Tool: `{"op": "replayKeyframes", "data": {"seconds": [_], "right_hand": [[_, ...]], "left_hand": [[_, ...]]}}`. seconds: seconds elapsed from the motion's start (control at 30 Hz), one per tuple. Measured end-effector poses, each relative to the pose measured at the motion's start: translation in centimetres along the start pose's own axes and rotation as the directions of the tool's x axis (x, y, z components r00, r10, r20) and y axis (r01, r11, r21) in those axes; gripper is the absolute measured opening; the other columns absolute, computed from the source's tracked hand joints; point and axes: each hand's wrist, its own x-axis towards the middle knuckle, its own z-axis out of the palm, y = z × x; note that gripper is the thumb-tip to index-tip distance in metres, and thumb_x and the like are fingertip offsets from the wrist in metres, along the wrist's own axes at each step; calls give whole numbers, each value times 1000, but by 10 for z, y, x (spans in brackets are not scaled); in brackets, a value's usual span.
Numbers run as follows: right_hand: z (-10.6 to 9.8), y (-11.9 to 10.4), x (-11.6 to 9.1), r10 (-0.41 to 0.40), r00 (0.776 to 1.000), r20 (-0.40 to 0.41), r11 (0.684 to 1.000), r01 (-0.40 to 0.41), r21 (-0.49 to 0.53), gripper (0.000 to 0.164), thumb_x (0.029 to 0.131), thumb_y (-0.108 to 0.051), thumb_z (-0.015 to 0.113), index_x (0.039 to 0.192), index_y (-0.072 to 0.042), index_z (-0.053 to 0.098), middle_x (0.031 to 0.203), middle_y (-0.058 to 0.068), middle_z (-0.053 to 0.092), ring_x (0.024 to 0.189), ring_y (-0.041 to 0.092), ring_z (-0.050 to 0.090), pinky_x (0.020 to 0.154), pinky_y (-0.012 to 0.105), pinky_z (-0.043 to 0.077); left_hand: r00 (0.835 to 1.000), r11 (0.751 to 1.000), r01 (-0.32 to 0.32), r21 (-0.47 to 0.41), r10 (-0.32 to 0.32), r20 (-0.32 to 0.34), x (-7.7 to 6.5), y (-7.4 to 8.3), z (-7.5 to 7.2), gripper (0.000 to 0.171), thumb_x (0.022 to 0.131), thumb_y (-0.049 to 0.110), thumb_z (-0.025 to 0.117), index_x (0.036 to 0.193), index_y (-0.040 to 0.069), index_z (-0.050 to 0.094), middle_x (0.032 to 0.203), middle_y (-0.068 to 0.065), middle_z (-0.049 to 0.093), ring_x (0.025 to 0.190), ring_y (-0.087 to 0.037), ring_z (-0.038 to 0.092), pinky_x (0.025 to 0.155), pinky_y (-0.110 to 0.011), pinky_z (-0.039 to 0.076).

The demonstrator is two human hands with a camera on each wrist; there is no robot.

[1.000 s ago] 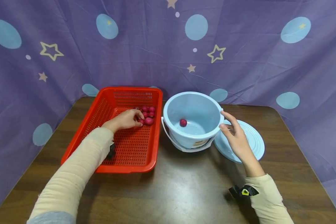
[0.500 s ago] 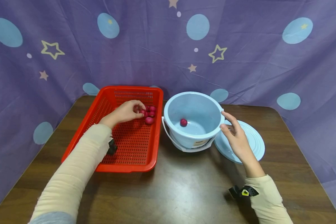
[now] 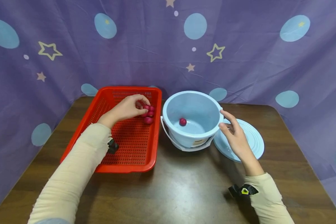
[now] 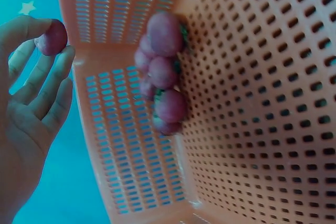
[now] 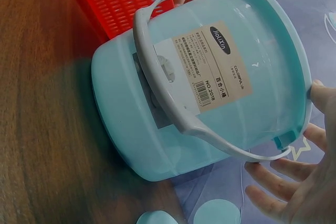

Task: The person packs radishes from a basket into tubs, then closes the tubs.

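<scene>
My left hand (image 3: 130, 107) is over the far right part of the red basket (image 3: 152, 155). It pinches one radish (image 4: 54, 40) between thumb and fingertips, clear of the basket wall in the left wrist view. Several other radishes (image 4: 167, 72) lie clustered in the basket's corner, some with short green stems. To the right stands a light blue bucket (image 3: 184, 141), upright, with one radish (image 3: 183, 122) on its bottom. My right hand (image 3: 235, 137) touches the outside of the bucket's rim with spread thumb and fingers, close to the end of the handle (image 5: 165, 90).
A light blue round lid (image 3: 253, 138) lies on the wooden table (image 3: 184, 193), right of the bucket and partly under my right hand. Behind the table hangs a purple curtain (image 3: 156, 46) with stars and blue ovals.
My left hand has moved up and away from me over the basket, lifting one radish off the cluster. My right hand and the bucket have kept their places.
</scene>
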Motion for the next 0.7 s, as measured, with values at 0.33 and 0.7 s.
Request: {"op": "replayKeyframes", "data": {"seconds": [0.33,0.7], "right_hand": [[0,1,0,6,1000,7,1000,-6,-26,51,105,-27,51,153,-21,37,146,9,42,117,16,55,94,16,42],[-1,2,0,5,1000,6,1000,-5,-21,50,105,-26,51,153,-22,37,147,8,42,115,10,55,93,16,42]], "left_hand": [[999,998,-54,-46,54,-7,-1,29,-5,21,86,9,75,105,12,69,100,-2,67,85,-18,65,81,-35,51],[984,972,-174,-158,165,-68,2,59,-3,18,89,14,74,106,13,70,107,0,65,93,-15,65,84,-39,51]]}}
